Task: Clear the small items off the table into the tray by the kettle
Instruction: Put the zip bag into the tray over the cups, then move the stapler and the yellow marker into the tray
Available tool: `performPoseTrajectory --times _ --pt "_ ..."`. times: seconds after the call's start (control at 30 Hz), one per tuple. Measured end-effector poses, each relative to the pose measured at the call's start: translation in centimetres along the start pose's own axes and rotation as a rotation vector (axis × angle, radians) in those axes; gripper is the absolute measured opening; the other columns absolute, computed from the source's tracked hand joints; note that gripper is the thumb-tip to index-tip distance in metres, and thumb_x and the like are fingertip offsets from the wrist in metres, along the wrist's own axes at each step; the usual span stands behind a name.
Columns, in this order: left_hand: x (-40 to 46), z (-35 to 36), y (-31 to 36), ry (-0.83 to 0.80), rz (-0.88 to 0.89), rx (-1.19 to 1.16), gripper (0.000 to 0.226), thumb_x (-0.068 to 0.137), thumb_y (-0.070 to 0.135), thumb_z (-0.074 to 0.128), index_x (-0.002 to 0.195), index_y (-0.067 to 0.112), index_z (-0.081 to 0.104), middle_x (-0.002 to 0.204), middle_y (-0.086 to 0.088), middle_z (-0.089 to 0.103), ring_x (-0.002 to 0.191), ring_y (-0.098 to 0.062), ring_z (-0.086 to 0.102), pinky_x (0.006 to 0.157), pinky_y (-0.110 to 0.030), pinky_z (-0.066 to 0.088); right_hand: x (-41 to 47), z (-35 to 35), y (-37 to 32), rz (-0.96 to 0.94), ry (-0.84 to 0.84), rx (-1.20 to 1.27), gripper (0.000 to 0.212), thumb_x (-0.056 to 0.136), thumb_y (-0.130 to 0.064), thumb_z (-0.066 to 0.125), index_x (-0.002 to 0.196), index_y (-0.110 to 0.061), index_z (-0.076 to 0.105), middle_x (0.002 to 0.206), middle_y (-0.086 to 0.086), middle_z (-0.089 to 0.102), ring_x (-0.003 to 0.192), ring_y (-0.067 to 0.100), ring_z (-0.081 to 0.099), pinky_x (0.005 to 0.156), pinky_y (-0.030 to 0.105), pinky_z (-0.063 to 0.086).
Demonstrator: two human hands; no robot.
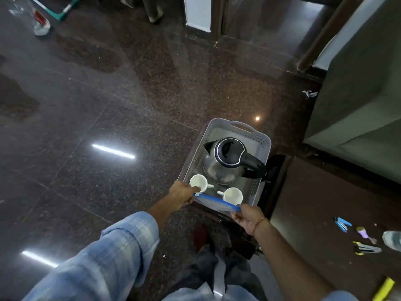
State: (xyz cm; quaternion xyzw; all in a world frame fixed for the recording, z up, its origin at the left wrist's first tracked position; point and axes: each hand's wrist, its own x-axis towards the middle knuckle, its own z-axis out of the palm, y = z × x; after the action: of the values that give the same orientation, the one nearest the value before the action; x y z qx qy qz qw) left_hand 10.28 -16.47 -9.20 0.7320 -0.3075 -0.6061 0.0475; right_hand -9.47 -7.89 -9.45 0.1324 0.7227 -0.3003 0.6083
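Note:
A grey perforated tray (261,140) holds a steel kettle (225,164) with a black lid and two white cups (198,181) (233,195). My left hand (182,193) and my right hand (247,216) each grip one end of a clear zip bag with a blue seal strip (219,202), stretched across the tray's near edge. On the dark table (314,213) to the right lie small items: a blue clip (341,223), a purple piece (364,233) and yellow-black clips (364,248).
A clear plastic object (392,240) and a yellow strip (384,288) lie at the table's right edge. A green-grey sofa (358,94) stands to the right. A plastic bottle (39,20) lies on the polished floor at far left.

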Motion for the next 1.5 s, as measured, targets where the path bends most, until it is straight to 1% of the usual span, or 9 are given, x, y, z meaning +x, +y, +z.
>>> performPoseTrajectory --times 0.13,0.33,0.43,0.57,0.7,0.87,1.13,1.37,1.5 --pt "0.6 0.6 -0.2 0.101 0.099 0.133 0.042 0.083 0.022 0.077 0.118 0.002 0.063 0.109 -0.018 0.068 0.059 -0.019 0.062 0.041 -0.021 0.052 0.5 0.2 0.2 -0.009 0.057 -0.006 0.014 0.088 0.01 0.055 0.101 0.006 0.053 0.074 0.019 0.057 0.059 0.024 0.055 0.034 0.02 0.049" --pt "1.4 1.1 -1.0 0.2 0.213 0.345 0.04 0.081 0.025 0.079 0.11 0.002 0.066 0.117 -0.019 0.066 0.1 -0.032 0.068 0.086 -0.042 0.058 2.2 1.0 1.3 -0.157 0.256 -0.103 0.011 0.078 0.008 0.071 0.076 0.002 0.061 0.067 0.012 0.061 0.053 0.027 0.066 0.046 0.032 0.058" --pt "1.6 1.2 -1.4 0.212 0.241 0.373 0.037 0.082 0.027 0.078 0.108 0.004 0.065 0.115 -0.019 0.066 0.098 -0.032 0.068 0.087 -0.044 0.058 3.1 1.0 1.8 -0.213 0.298 -0.198 0.02 0.076 0.001 0.072 0.063 -0.002 0.058 0.054 0.004 0.059 0.051 0.025 0.067 0.062 0.045 0.061" --pt "0.9 1.2 -1.5 0.232 0.304 0.481 0.041 0.087 0.036 0.071 0.111 0.005 0.061 0.114 -0.019 0.066 0.104 -0.035 0.065 0.088 -0.042 0.054 3.3 0.5 1.8 -0.195 0.155 -0.266 0.009 0.084 -0.01 0.062 0.081 -0.003 0.057 0.069 0.01 0.062 0.043 0.012 0.064 0.054 0.029 0.058" --pt "-1.0 1.1 -1.1 0.268 0.435 0.723 0.047 0.095 0.047 0.055 0.116 0.005 0.056 0.114 -0.02 0.065 0.105 -0.039 0.063 0.083 -0.046 0.052 1.6 -0.1 1.7 -0.327 0.361 -0.242 0.02 0.081 -0.017 0.064 0.079 0.003 0.068 0.077 0.022 0.07 0.067 0.035 0.07 0.063 0.051 0.06" --pt "-3.7 0.7 1.0 0.311 0.62 0.996 0.049 0.096 0.054 0.048 0.117 0.011 0.058 0.117 -0.01 0.064 0.112 -0.031 0.057 0.084 -0.046 0.05 -1.5 -2.2 -0.2 -0.452 0.437 -0.274 0.03 0.08 -0.029 0.062 0.057 -0.009 0.064 0.066 0.013 0.068 0.07 0.031 0.068 0.07 0.039 0.059" --pt "-7.3 4.7 4.7 0.023 0.969 1.107 0.029 0.092 0.043 0.054 0.1 0.016 0.063 0.102 -0.006 0.069 0.096 -0.029 0.064 0.08 -0.04 0.052 -4.9 -8.4 -1.0 -0.58 0.455 -0.109 0.024 0.081 -0.033 0.066 0.065 -0.015 0.068 0.069 0.006 0.071 0.072 0.026 0.07 0.073 0.043 0.06" --pt "-11.6 13.0 6.1 -0.308 1.175 1.038 0.023 0.092 0.034 0.059 0.11 0.02 0.065 0.106 0.0 0.07 0.098 -0.019 0.065 0.085 -0.033 0.052 -7.1 -16.5 0.0 -0.65 0.584 -0.029 0.027 0.081 -0.034 0.067 0.062 -0.014 0.067 0.064 0.0 0.07 0.074 0.02 0.069 0.073 0.029 0.052" --pt "-14.0 17.9 6.2 -0.442 1.218 1.043 0.025 0.093 0.034 0.06 0.113 0.019 0.065 0.108 0.001 0.07 0.1 -0.014 0.065 0.087 -0.035 0.054 -8.2 -21.1 0.5 -0.678 0.651 -0.003 0.027 0.082 -0.033 0.067 0.068 -0.01 0.07 0.068 0.004 0.072 0.078 0.023 0.068 0.081 0.031 0.051"
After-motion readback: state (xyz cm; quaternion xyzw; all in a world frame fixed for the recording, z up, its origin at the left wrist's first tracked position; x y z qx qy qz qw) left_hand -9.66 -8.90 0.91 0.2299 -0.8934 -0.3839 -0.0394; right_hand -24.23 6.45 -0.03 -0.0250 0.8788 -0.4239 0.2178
